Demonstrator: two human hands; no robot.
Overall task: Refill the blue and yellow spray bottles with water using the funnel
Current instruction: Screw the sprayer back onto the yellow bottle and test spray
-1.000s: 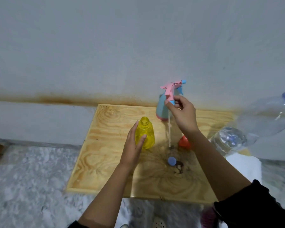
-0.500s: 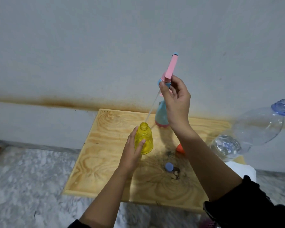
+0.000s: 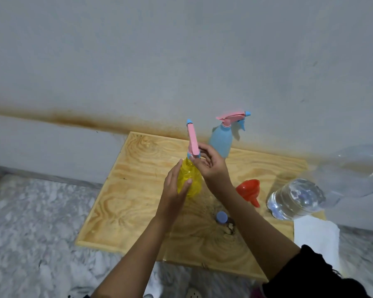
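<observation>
A: Yellow spray bottle (image 3: 190, 181) stood on the table (image 3: 121, 203), your left hand (image 3: 174, 190) wrapped round its body.

B: And your right hand (image 3: 211, 166) pinched the pink spray head (image 3: 193, 143) at its neck?

A: Yes. If you'd twisted it tilted, it could have cross-threaded; a loose grip might have tipped the bottle.

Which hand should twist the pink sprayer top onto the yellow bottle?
Probably the right hand: it already pinches the pink sprayer top at the neck. The left hand wraps the yellow bottle, steadying it.
</observation>
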